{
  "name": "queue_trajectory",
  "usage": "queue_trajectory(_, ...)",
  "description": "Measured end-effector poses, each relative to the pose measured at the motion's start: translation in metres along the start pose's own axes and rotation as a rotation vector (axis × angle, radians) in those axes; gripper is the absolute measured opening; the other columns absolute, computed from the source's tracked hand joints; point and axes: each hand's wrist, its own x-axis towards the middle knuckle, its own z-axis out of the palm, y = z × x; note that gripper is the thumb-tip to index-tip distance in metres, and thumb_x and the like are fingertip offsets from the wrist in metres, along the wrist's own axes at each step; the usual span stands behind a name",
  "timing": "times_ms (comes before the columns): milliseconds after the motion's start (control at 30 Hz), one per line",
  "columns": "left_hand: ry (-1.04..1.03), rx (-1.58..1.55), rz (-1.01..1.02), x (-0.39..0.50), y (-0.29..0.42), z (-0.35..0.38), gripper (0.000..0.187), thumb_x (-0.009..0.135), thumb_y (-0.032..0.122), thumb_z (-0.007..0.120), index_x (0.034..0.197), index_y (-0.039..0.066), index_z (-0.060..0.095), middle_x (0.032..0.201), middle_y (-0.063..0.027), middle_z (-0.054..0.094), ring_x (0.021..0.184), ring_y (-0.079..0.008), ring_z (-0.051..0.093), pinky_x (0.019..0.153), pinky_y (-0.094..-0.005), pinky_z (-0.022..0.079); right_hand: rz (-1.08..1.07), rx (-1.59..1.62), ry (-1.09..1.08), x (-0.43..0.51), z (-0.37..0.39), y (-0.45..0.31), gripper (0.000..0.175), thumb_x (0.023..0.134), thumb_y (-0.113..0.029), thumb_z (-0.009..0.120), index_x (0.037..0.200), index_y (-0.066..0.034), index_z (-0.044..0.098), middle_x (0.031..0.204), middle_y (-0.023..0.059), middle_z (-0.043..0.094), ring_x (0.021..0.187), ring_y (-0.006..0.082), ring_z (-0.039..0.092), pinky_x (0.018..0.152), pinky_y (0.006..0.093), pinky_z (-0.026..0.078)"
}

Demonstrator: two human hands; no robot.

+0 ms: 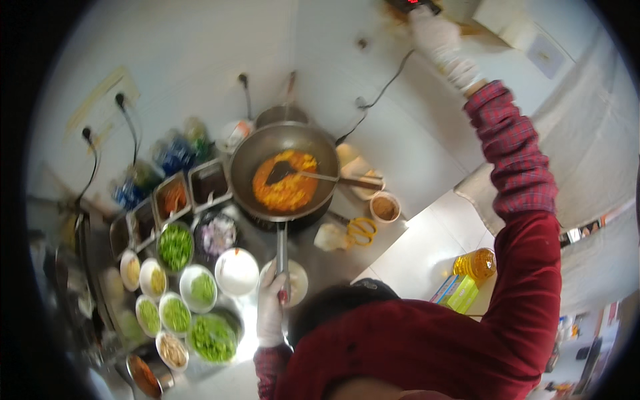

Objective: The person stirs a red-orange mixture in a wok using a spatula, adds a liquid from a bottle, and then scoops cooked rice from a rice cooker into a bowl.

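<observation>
My left hand point(271, 305), in a thin white glove, grips the long handle point(282, 255) of a wok point(240, 170). Inside the wok lie yellow, egg-like pieces in orange-red sauce point(286, 197). A spatula point(320, 176) rests in it, its dark head in the sauce and its wooden handle over the right rim. High on the wall at the upper right, my gloved right hand point(432, 30) reaches to a dark device point(412, 6) with a red lit display. Its fingertips are blurred, so whether they hold or only touch it is unclear.
Bowls of chopped greens point(175, 247), chopped onion point(217, 235) and a white bowl point(237, 272) stand left of the handle. Metal trays point(172, 197) line the back left. Yellow-handled scissors point(361, 231) and a tub of brown powder point(385, 207) lie right. An oil bottle point(475, 264) stands farther right.
</observation>
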Motion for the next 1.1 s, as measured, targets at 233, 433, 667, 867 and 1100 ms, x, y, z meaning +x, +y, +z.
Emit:
queue_trajectory(233,-0.143,-0.044,-0.033,-0.021,-0.024,-0.032,0.048,0.099,0.019,0.056,0.144,0.002,0.050,0.101,-0.0040,0.068,0.075,-0.0073,0.060,0.070,-0.0206,0.050,-0.057,0.547,-0.113,-0.032,-0.048,-0.054,0.058,0.097,-0.053,0.052,0.131,-0.0071,0.063,0.116,0.0102,0.070,0.103,0.0247,0.066,0.090,0.0359,0.049)
queue_trajectory(433,-0.114,-0.056,-0.076,-0.064,-0.047,-0.053,0.040,0.102,0.020,0.055,0.137,0.001,0.056,0.094,-0.0043,0.069,0.072,-0.0087,0.062,0.068,-0.0210,0.050,-0.899,1.351,-0.528,-0.220,-0.119,-0.155,0.032,0.089,-0.003,0.066,0.121,-0.0047,0.069,0.107,0.0087,0.072,0.083,0.0137,0.065,0.075,0.0281,0.053)
queue_trajectory(667,0.373,-0.351,0.078,-0.126,-0.109,-0.045,0.032,0.102,0.015,0.054,0.130,0.001,0.061,0.080,-0.0022,0.067,0.061,-0.0086,0.060,0.059,-0.0214,0.050,-1.453,1.971,-1.186,-0.341,-0.177,-0.269,0.024,0.092,-0.006,0.066,0.114,-0.0001,0.071,0.112,0.0105,0.072,0.083,0.0128,0.064,0.077,0.0256,0.053)
queue_trajectory(867,0.740,-0.544,0.135,-0.199,-0.162,-0.028,0.033,0.099,0.015,0.056,0.129,0.002,0.061,0.077,-0.0031,0.066,0.059,-0.0098,0.059,0.053,-0.0236,0.049,-1.782,1.809,-1.519,-0.417,-0.229,-0.312,0.029,0.098,-0.017,0.064,0.117,0.0042,0.068,0.117,0.0137,0.068,0.089,0.0148,0.067,0.084,0.0279,0.052)
queue_trajectory(1100,0.967,-0.678,0.310,-0.278,-0.194,-0.046,0.042,0.100,0.017,0.055,0.137,-0.003,0.055,0.081,-0.0041,0.066,0.063,-0.0109,0.060,0.061,-0.0237,0.051,-1.918,1.512,-1.723,-0.472,-0.294,-0.364,0.024,0.099,-0.013,0.060,0.116,0.0020,0.070,0.108,0.0075,0.071,0.085,0.0115,0.066,0.079,0.0254,0.051)
